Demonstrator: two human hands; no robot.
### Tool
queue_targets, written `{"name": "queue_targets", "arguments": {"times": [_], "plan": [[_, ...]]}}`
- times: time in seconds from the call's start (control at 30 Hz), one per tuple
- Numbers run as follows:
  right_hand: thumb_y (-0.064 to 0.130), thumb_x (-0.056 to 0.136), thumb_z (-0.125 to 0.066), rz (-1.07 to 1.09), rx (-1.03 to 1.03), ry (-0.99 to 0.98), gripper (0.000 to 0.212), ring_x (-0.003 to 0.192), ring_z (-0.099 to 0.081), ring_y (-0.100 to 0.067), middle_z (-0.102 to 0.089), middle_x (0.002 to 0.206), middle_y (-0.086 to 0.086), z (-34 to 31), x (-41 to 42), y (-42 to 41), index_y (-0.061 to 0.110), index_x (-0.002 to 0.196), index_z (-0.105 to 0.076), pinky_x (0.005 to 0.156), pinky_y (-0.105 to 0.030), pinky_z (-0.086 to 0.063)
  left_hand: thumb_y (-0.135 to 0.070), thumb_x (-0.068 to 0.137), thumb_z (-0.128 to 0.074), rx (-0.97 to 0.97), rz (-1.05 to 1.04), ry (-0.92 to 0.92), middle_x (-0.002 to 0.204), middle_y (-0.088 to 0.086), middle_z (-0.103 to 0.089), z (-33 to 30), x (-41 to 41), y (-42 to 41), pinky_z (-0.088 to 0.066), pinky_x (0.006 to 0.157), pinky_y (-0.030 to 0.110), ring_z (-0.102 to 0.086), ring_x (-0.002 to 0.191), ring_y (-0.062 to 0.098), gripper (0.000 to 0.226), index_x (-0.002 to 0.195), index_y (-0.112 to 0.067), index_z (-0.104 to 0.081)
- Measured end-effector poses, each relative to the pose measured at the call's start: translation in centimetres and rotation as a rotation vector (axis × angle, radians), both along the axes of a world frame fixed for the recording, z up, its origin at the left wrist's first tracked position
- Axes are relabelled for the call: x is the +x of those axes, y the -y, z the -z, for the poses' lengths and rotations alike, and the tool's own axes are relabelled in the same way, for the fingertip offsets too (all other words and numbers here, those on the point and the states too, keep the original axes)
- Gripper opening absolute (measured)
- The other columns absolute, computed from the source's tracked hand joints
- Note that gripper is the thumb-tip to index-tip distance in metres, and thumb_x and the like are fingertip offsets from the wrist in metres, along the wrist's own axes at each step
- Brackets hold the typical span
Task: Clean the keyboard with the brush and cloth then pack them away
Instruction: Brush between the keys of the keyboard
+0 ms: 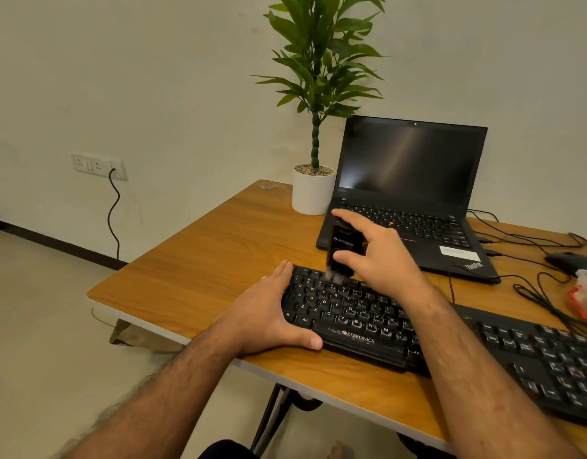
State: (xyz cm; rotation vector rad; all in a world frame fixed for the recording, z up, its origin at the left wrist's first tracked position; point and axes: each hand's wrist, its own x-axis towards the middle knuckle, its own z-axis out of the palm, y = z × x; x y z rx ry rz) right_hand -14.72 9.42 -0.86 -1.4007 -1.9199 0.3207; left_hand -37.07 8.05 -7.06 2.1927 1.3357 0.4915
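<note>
A right hand (381, 256) grips a black brush (343, 250), its bristles touching the top rows of a black keyboard (358, 323) on a wooden surface (199, 270); the left hand (269, 313) lies flat and open, bracing the keyboard's left end.

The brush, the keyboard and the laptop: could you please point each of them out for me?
brush (345, 243): head view, on its black body above the bristles.
keyboard (358, 339): head view, on the front edge by the Zebronics logo.
laptop (408, 160): head view, on the dark screen.
</note>
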Motion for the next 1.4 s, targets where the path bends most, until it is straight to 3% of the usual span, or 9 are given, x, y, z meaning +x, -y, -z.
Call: {"name": "queue_targets", "arguments": {"times": [0.23,0.4,0.7,0.83,0.93,1.07,1.2,1.33,1.4], "plan": [[0.013,0.084,-0.074,0.0,-0.017,-0.148,0.072,0.097,-0.056,0.004,-0.057,0.127,0.007,0.1,0.2,-0.3,0.039,0.144,-0.044,0.073,0.0,-0.043,-0.074,0.049,-0.082,-0.022,-0.022,-0.024,0.167,-0.009,-0.003,-0.5,0.1,0.4,-0.017,0.125,0.04,-0.01,0.153,0.016,0.147,0.16,-0.026,0.003],[0.018,0.085,-0.073,0.111,0.006,-0.052,0.073,0.105,-0.055,-0.009,-0.059,0.13,0.002,0.4,0.1,-0.6,0.041,0.146,-0.039,0.092,-0.025,-0.049,-0.072,0.051,-0.084,-0.02,-0.025,-0.027,0.167,-0.01,-0.003,-0.7,0.1,0.4,-0.017,0.125,0.041,-0.01,0.153,0.016,0.146,0.159,-0.026,0.003],[0.019,0.083,-0.075,0.052,0.009,-0.081,0.07,0.097,-0.056,-0.003,-0.057,0.119,0.011,-0.2,0.4,-0.3,0.037,0.143,-0.044,0.077,-0.007,-0.043,-0.07,0.052,-0.085,-0.015,-0.022,-0.014,0.167,-0.008,-0.004,-0.8,0.1,0.6,-0.017,0.125,0.04,-0.012,0.153,0.014,0.145,0.16,-0.025,0.001],[0.016,0.08,-0.078,-0.048,-0.084,-0.18,0.068,0.103,-0.059,-0.007,-0.06,0.123,0.01,-0.2,0.3,-0.2,0.034,0.139,-0.049,0.087,-0.022,-0.052,-0.072,0.051,-0.084,-0.012,-0.016,-0.012,0.167,-0.008,-0.006,-0.8,0.2,0.5,-0.018,0.124,0.04,-0.012,0.152,0.013,0.145,0.16,-0.025,0.0],[0.018,0.082,-0.077,0.02,-0.02,-0.112,0.071,0.101,-0.056,-0.004,-0.057,0.12,0.013,-0.3,0.2,-0.1,0.035,0.143,-0.045,0.085,-0.013,-0.045,-0.072,0.051,-0.084,-0.02,-0.022,-0.018,0.167,-0.008,-0.004,-0.8,0.1,0.5,-0.018,0.124,0.04,-0.011,0.153,0.014,0.146,0.16,-0.025,0.001],[0.014,0.079,-0.079,-0.094,-0.162,-0.192,0.07,0.108,-0.061,-0.011,-0.059,0.122,0.013,-0.4,0.6,0.0,0.036,0.139,-0.05,0.093,-0.037,-0.054,-0.074,0.049,-0.083,-0.028,-0.022,-0.017,0.167,-0.008,-0.004,-0.8,0.1,0.6,-0.018,0.124,0.042,-0.011,0.153,0.016,0.147,0.16,-0.026,0.001],[0.018,0.082,-0.076,0.008,-0.045,-0.067,0.069,0.105,-0.057,-0.009,-0.058,0.121,0.011,-0.6,0.6,0.0,0.036,0.141,-0.047,0.084,-0.014,-0.046,-0.07,0.052,-0.085,-0.012,-0.017,-0.012,0.167,-0.008,-0.005,-0.9,0.1,0.6,-0.018,0.125,0.04,-0.011,0.152,0.013,0.145,0.16,-0.026,0.001],[0.018,0.079,-0.078,-0.09,-0.171,-0.153,0.068,0.108,-0.061,-0.011,-0.06,0.12,0.015,-0.8,0.9,0.1,0.04,0.137,-0.05,0.093,-0.036,-0.054,-0.077,0.05,-0.08,-0.003,-0.009,-0.023,0.167,-0.011,-0.002,-0.7,0.1,0.6,-0.016,0.125,0.039,-0.009,0.152,0.011,0.145,0.159,-0.027,0.001],[0.02,0.082,-0.076,0.008,-0.082,-0.095,0.071,0.102,-0.061,-0.008,-0.058,0.118,0.014,-0.8,1.0,0.2,0.039,0.143,-0.044,0.089,-0.024,-0.051,-0.09,0.045,-0.068,0.047,-0.002,-0.063,0.167,-0.011,0.003,-0.6,0.0,0.6,-0.01,0.125,0.034,-0.003,0.152,0.008,0.149,0.16,-0.025,0.001]]}}
